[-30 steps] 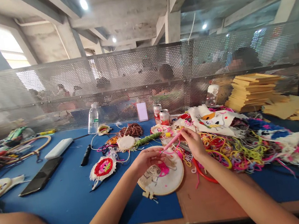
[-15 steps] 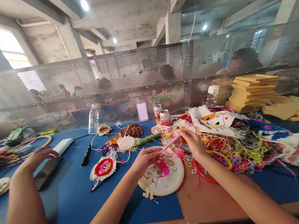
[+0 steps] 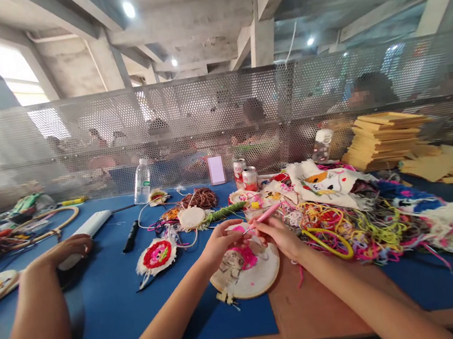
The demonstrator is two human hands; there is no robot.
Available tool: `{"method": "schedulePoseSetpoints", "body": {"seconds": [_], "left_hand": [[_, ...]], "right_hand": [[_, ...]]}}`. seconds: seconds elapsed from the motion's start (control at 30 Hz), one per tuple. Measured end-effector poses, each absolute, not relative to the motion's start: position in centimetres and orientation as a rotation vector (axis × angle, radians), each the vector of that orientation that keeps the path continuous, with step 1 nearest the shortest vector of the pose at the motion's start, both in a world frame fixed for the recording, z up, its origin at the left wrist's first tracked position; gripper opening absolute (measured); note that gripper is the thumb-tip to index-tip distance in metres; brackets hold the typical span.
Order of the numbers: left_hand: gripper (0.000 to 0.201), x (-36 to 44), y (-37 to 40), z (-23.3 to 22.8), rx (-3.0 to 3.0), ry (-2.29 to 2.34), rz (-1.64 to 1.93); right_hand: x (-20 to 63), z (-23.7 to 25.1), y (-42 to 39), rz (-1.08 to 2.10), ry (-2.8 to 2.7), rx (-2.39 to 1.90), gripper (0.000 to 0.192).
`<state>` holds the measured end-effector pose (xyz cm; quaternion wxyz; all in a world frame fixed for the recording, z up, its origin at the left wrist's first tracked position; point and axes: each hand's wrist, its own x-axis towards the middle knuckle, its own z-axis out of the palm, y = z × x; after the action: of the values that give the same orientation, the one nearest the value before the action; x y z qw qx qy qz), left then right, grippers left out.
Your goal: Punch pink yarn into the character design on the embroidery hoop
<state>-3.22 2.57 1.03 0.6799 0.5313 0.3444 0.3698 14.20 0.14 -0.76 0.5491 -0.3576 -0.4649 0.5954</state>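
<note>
A pink punch needle (image 3: 267, 213) is pinched in the fingers of my right hand (image 3: 281, 235), its thin metal end pointing left. My left hand (image 3: 224, 243) meets it there, thumb and fingers pinched close to the needle's tip; what they hold is too small to make out. Under both hands lies a round embroidery hoop (image 3: 253, 289) with white cloth, a drawn figure and a patch of pink yarn stitching. The hands hide the hoop's upper part.
Tangled yarn (image 3: 339, 220) and stitched cloth (image 3: 324, 182) heap on the right. Drink cans (image 3: 249, 178), a bottle (image 3: 140, 182) and a red-ringed stitched piece (image 3: 157, 255) stand or lie ahead. A co-worker's hand (image 3: 68, 249) rests at left, by a white device (image 3: 94, 221).
My right hand has moved left and down with the punch needle, close to my left hand. The co-worker's hand at left has lowered onto the dark thing beside the white device.
</note>
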Motion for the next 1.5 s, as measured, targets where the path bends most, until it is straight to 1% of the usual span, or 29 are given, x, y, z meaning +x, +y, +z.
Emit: {"method": "schedulePoseSetpoints", "body": {"seconds": [0.1,0.33,0.4,0.47,0.57,0.6,0.67,0.73,0.8,0.87,0.93,1.07,1.13,1.2,1.3,1.4,1.5], "left_hand": [[0.048,-3.0,2.4,1.2,1.231,0.792,0.834],[0.048,-3.0,2.3,1.0,1.314,0.814,0.833],[0.046,-3.0,2.3,0.9,1.343,0.834,0.821],[0.039,-3.0,2.4,1.0,1.438,0.894,0.827],[0.027,-3.4,2.6,1.2,1.880,1.180,0.830],[0.025,-3.6,2.7,1.3,2.078,1.339,0.789],[0.022,-4.3,3.0,1.5,2.366,1.690,0.590],[0.026,-5.0,3.4,1.5,2.414,1.925,0.342],[0.036,-5.6,4.0,1.3,2.340,1.977,0.185],[0.046,-6.1,4.6,1.2,2.283,1.951,0.121],[0.051,-6.4,5.3,1.0,2.251,1.917,0.080],[0.051,-6.7,6.3,0.8,2.237,1.853,0.069],[0.050,-6.7,6.6,0.7,2.233,1.853,0.093],[0.048,-6.6,6.7,0.4,2.224,1.864,0.137],[0.043,-6.5,6.8,-0.1,2.206,1.876,0.254],[0.038,-6.7,6.7,-0.6,2.056,1.759,0.607],[0.041,-7.0,6.1,-0.7,1.801,1.465,0.941]], "right_hand": [[14.2,-1.1,0.4,1.359,-1.079,-0.842,0.033],[14.3,-1.3,0.7,1.327,-1.045,-0.872,0.034],[14.3,-1.4,0.7,1.328,-1.045,-0.875,0.033],[14.3,-1.3,0.6,1.322,-1.044,-0.880,0.033],[14.9,-0.5,0.6,1.288,-1.041,-0.854,0.032],[15.3,-0.1,0.7,1.261,-1.029,-0.835,0.031],[16.4,0.9,0.9,1.179,-0.973,-0.791,0.029],[18.1,1.9,1.4,1.042,-0.858,-0.751,0.029],[20.3,3.0,2.2,0.875,-0.755,-0.736,0.028],[23.1,4.3,3.0,0.695,-0.648,-0.734,0.026],[26.1,5.8,3.5,0.546,-0.562,-0.715,0.023],[29.3,8.2,3.7,0.387,-0.524,-0.661,0.017],[28.2,8.0,3.3,0.429,-0.586,-0.675,0.017],[25.3,6.3,2.8,0.698,-0.801,-0.795,0.021],[19.9,2.4,1.8,0.932,-0.959,-0.883,0.030],[16.2,-0.5,1.1,1.219,-1.117,-0.971,0.034],[15.0,-0.9,0.6,1.227,-1.168,-0.938,0.033]]}}
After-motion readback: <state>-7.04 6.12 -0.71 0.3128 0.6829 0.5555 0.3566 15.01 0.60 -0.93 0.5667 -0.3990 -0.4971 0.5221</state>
